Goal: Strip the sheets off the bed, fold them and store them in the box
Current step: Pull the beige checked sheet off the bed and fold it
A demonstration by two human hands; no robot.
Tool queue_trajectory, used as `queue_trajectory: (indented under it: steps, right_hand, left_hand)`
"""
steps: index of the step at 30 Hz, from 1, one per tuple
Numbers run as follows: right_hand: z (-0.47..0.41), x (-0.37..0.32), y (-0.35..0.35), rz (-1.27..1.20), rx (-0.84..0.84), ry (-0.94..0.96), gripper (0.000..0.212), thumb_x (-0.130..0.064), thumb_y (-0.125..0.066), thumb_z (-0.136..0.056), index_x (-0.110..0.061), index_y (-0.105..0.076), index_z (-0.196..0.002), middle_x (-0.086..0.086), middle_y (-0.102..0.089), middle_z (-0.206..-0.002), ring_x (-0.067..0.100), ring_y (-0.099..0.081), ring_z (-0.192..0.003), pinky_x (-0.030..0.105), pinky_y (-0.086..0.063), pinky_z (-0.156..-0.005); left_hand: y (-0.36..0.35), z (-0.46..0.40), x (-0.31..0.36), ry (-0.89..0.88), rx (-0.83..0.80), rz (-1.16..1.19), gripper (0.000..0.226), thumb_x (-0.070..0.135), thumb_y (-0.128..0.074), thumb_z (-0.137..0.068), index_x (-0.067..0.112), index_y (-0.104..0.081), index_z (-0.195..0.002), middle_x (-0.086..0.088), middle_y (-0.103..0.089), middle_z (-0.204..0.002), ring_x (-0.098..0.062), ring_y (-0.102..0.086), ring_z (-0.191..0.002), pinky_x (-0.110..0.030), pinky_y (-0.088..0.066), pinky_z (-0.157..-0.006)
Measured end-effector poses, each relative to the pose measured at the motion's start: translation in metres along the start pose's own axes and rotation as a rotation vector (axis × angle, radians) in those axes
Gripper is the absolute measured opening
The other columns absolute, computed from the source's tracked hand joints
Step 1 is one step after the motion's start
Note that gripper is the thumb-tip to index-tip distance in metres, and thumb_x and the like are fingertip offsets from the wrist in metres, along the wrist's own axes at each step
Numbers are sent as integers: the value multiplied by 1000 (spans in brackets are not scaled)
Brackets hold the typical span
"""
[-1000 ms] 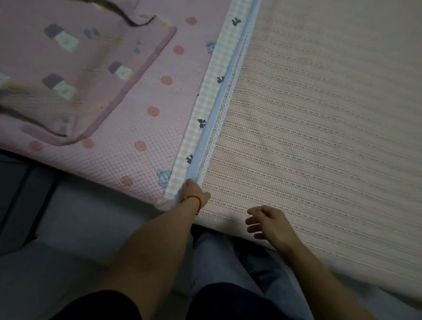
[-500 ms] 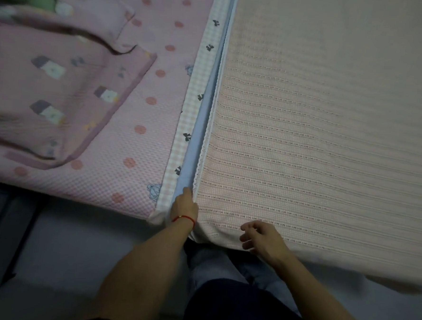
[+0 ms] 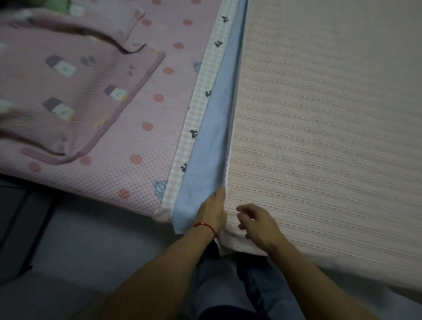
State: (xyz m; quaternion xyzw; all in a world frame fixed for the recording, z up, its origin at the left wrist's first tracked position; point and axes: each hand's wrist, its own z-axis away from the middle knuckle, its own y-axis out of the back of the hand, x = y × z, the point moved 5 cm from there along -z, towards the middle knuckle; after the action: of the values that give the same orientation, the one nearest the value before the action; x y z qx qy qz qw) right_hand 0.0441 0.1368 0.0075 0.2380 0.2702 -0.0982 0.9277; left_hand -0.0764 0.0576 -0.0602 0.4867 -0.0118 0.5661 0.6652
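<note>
Since a second ago, more blue sheet (image 3: 209, 145) shows beside the peach sheet (image 3: 330, 132). Left hand (image 3: 213, 209), fingers straight toward 12 o'clock, presses into the gap at the peach edge. Right hand (image 3: 255, 224) hovers loosely curled, holding nothing. At 9 o'clock, a dark box (image 3: 5, 226) sits on open floor.

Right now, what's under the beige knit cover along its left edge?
A light blue sheet shows from under the beige knit cover, with the left hand resting along that seam. How far the blue runs beneath the cover is hidden.
</note>
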Motion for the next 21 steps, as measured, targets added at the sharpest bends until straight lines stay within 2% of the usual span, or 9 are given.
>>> queue_trajectory:
  steps: [2,3,5,7,10,13,15,17,21]
  right_hand:
    - [-13,-5,-3,-98,-5,-64,39,-28,-52,-99,-20,-56,-136,5,-65,-127,24,-64,-110,48,-53,-98]
    - [-16,-7,-3,-160,-11,-120,41,-30,-49,-100,-18,-52,-139,7,-62,-129,26,-62,-112,47,-54,-96]
    - [-19,-6,-2,-267,-27,-202,35,-31,-46,-102,-11,-53,-129,11,-63,-123,28,-64,-107,46,-58,-87]
    - [-19,0,9,-320,12,-228,30,-30,-47,-101,-7,-58,-117,14,-67,-110,28,-67,-97,47,-61,-83]
    - [-16,17,36,-354,100,-237,24,-28,-59,-96,-6,-66,-99,16,-72,-93,25,-67,-78,47,-61,-75]
    - [-7,35,68,-438,135,-255,16,-14,-59,-94,-5,-63,-81,15,-69,-76,23,-63,-66,38,-60,-56]
    - [-3,52,90,-423,190,-242,18,-8,-53,-92,-4,-61,-77,22,-64,-71,28,-62,-66,43,-60,-56]
    - [1,68,110,-378,247,-210,23,-12,-50,-91,-7,-57,-70,23,-57,-66,29,-56,-66,45,-51,-58]
    - [14,86,144,-369,276,-87,38,-17,-49,-101,-14,-47,-63,3,-47,-61,19,-45,-61,33,-38,-60]
  left_hand:
    - [-10,7,18,11,-21,96,22,1,-57,-87,18,-45,-94,-3,-58,-92,-26,-59,-89,-29,-39,-68]
    - [-16,9,25,29,-31,151,22,1,-59,-87,20,-49,-92,3,-57,-84,-21,-59,-86,-23,-41,-63]
    - [-25,11,37,85,-73,255,20,2,-62,-87,19,-60,-97,7,-58,-80,-16,-63,-84,-16,-50,-61]
    - [-32,10,50,110,-116,302,21,6,-63,-86,17,-64,-104,4,-63,-87,-18,-66,-88,-26,-59,-69]
    - [-38,14,78,64,-154,287,27,8,-64,-85,17,-66,-111,5,-64,-92,-15,-65,-87,-22,-56,-69]
    - [-46,21,108,45,-263,386,18,1,-67,-84,7,-63,-100,2,-60,-80,-9,-59,-70,-12,-50,-53]
    - [-54,26,123,79,-400,553,15,-3,-67,-82,0,-63,-96,-5,-64,-72,-14,-63,-63,-23,-58,-57]
    - [-56,31,139,134,-490,674,12,-4,-58,-88,1,-67,-95,-12,-69,-73,-19,-66,-65,-28,-58,-59]
    - [-44,21,161,191,-375,557,14,5,-55,-96,4,-67,-104,-18,-71,-93,-20,-67,-78,-32,-61,-70]
